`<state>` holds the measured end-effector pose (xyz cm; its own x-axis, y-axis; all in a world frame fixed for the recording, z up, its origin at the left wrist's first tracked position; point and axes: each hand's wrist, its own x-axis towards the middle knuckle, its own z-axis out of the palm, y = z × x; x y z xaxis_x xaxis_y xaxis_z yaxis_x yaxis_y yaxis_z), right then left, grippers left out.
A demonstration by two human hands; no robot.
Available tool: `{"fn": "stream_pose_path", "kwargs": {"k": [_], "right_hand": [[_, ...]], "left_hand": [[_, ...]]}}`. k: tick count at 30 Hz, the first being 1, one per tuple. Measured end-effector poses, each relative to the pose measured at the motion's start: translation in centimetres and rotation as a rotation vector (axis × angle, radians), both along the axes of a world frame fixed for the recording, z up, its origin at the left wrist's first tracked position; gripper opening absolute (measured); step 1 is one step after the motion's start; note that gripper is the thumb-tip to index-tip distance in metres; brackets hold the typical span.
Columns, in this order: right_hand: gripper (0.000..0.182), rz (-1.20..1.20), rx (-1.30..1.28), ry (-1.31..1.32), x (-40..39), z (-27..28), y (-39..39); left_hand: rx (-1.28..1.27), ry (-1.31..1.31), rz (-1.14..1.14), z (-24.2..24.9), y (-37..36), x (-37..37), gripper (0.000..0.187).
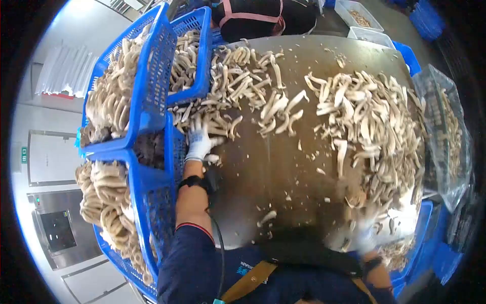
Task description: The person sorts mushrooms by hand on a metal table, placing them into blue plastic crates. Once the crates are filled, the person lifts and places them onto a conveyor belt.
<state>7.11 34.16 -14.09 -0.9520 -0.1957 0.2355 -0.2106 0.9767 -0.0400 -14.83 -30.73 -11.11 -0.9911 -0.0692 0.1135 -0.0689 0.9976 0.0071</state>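
Observation:
My left hand (199,142), in a white glove, lies at the left edge of the metal table with its fingers stretched over long pale mushrooms (216,121) and the thumb apart. It touches the near end of that left pile. At the lower right, my right hand (365,241) is smeared by motion, and its fingers cannot be made out. It is close to a large heap of mushrooms (364,109) on the table's right side. A blurred brownish clump (356,196) is just above that hand.
Blue crates (147,119) full of mushrooms stand stacked along the left. A clear plastic bag (440,131) lines a container at the right, and a blue crate (422,238) holds pieces below it. Scraps lie on the metal table (273,172). Across it stands another person (253,20).

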Motion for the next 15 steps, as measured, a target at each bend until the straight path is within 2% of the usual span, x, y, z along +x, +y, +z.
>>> {"fn": "stream_pose_path", "kwargs": {"k": [1,2,3,4,5,7,9,11,12,13,14,15], "right_hand": [[0.074,0.049,-0.008,-0.094,1.7,2.1,-2.2],[0.073,0.05,-0.001,-0.127,2.9,2.0,-2.6],[0.072,0.027,0.014,-0.13,2.8,2.0,-2.8],[0.07,-0.018,0.041,-0.117,1.3,2.0,-3.0],[0.069,-0.082,0.077,-0.095,-1.2,2.1,-2.8],[0.067,-0.229,0.163,-0.017,-7.4,1.4,-1.6],[0.073,-0.202,0.138,0.027,-13.7,1.0,0.2],[0.068,-0.157,0.094,0.101,-18.9,-1.1,3.5],[0.064,-0.037,-0.036,0.171,-21.4,2.3,2.0],[0.062,-0.24,0.11,-0.078,-22.4,3.3,2.1],[0.059,-0.317,0.276,-0.141,-22.1,5.9,0.7],[0.062,-0.304,0.177,-0.183,-21.5,9.0,-0.8]], "left_hand": [[-0.007,-0.09,-0.11,-1.1,-0.8,-0.5,0.111],[-0.028,-0.065,-0.124,-0.4,0.0,-1.2,0.11],[0.033,0.044,-0.121,-0.7,1.0,-2.1,0.102],[0.116,0.008,-0.11,-0.2,2.8,-3.4,0.093],[0.195,-0.04,-0.101,0.4,5.3,-4.6,0.084],[0.26,-0.03,-0.306,0.7,10.8,-6.7,0.068],[0.461,-0.111,-0.278,1.4,18.3,-7.8,0.06],[0.648,0.071,-0.494,-0.1,25.7,-8.4,0.052],[1.161,-0.273,-0.34,0.6,29.4,-7.6,0.047],[1.631,-0.654,-0.148,1.4,32.7,-6.7,0.042],[1.654,-0.528,-0.146,1.7,35.6,-5.6,0.035],[1.765,-0.457,-0.104,1.7,38.0,-4.5,0.033]]}}
